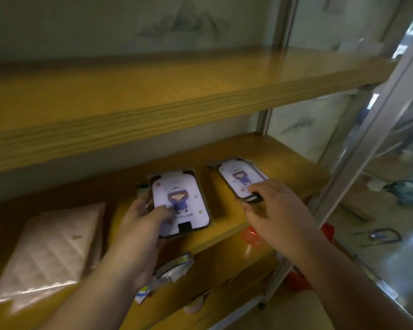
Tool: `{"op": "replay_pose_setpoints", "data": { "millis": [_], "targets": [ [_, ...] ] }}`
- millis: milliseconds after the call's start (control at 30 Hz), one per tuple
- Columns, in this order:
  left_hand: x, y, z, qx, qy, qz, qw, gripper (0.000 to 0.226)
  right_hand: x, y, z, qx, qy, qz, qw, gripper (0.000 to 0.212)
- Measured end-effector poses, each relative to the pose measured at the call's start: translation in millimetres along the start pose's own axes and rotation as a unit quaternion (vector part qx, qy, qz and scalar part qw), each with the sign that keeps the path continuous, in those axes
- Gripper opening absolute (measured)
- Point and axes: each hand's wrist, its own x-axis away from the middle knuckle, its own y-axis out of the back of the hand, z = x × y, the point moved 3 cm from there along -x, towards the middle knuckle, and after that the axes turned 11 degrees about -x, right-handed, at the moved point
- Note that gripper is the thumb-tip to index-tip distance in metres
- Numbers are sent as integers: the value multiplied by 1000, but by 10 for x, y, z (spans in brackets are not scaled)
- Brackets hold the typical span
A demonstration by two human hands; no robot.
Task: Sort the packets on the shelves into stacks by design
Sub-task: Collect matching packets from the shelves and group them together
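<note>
Two flat packets with the same cartoon figure in blue on a pale front lie on the middle wooden shelf [281,153]. My left hand [141,222] grips the left packet [184,196] by its left edge, thumb laid across the front. My right hand [274,210] holds the near end of the right packet [239,175], fingers curled over its black tab. Both packets seem to top small stacks, though blur hides how many lie beneath.
A white quilted plastic-wrapped pack [50,253] lies at the shelf's left. Silvery blue-and-yellow sachets [172,270] and a red container [250,236] sit on the lower shelf. The upper shelf board [177,96] overhangs. A glass cabinet door with metal frame [367,129] stands at right.
</note>
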Motion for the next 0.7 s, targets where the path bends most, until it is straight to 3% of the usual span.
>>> {"op": "replay_pose_setpoints", "data": {
  "millis": [300,400,500,700],
  "targets": [
    [-774,-1469,-110,-126,-17,-11,992,40,-183,530,-962,-29,7,22,999,47],
    [-939,-1620,-40,-237,-21,-65,969,27,-245,602,-1125,-38,20,32,999,50],
    [-962,-1642,76,-377,3,-108,920,41,-306,627,-1224,-47,31,38,998,53],
    [-780,-1645,42,-421,-17,-108,900,55,-474,562,-1218,-52,69,52,995,50]
  ]
}}
